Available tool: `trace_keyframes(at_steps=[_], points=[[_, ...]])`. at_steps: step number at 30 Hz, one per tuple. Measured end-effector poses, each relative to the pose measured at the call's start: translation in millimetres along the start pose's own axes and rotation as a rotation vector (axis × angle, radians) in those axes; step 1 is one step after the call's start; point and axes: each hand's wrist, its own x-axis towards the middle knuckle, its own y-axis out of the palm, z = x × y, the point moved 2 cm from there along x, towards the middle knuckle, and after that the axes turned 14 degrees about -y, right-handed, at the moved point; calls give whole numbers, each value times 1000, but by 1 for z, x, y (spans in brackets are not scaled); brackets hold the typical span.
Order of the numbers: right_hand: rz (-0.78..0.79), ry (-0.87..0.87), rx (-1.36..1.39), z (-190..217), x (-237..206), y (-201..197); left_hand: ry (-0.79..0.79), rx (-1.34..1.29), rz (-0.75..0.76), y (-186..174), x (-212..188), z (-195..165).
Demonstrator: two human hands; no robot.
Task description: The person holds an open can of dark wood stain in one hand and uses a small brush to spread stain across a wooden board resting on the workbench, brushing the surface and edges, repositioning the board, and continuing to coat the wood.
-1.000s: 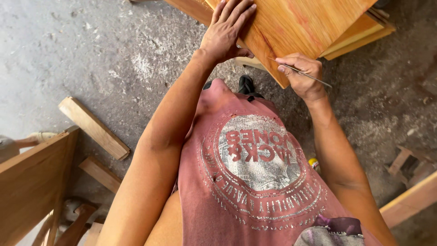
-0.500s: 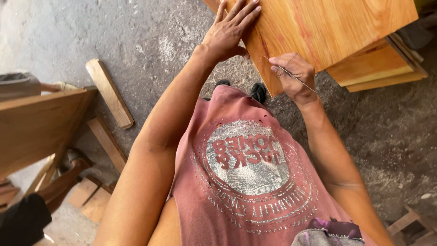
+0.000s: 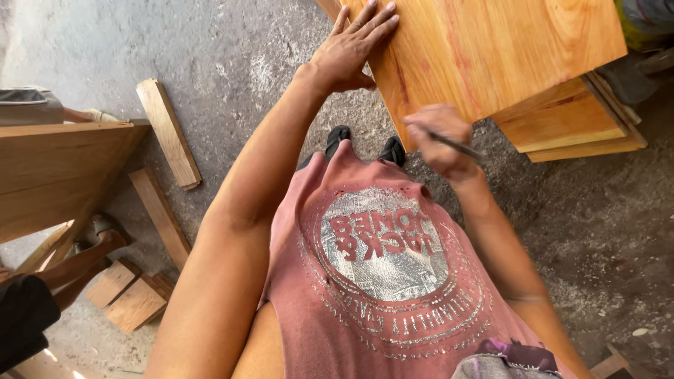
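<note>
At upper centre, the varnished wooden panel (image 3: 491, 49) is steadied by the flat, open left hand (image 3: 347, 52); a thin pencil-like tool (image 3: 455, 146) is pinched in the right hand (image 3: 439, 140), so marking seems under way; a firm panel is needed.

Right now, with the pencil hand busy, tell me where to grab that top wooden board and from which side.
Take the wooden board by its free lower-right edge, coming from the right, probably. The left hand lies flat on its left part, the right hand holds a pencil at the near corner, and the board overhangs the stacked boards there.
</note>
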Motion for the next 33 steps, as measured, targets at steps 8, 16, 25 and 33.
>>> trace_keyframes(at_steps=[8, 16, 25, 33], points=[[-460, 245, -333, -26, -66, -123, 42, 198, 33, 81, -77, 3], [-494, 507, -40, -33, -107, -134, -377, -161, -447, 54, -126, 71], [-256, 306, -355, -20, -58, -128, 60, 425, -362, 83, -79, -27], [-76, 416, -553, 0, -71, -143, -680, -317, -341, 78, -97, 138]])
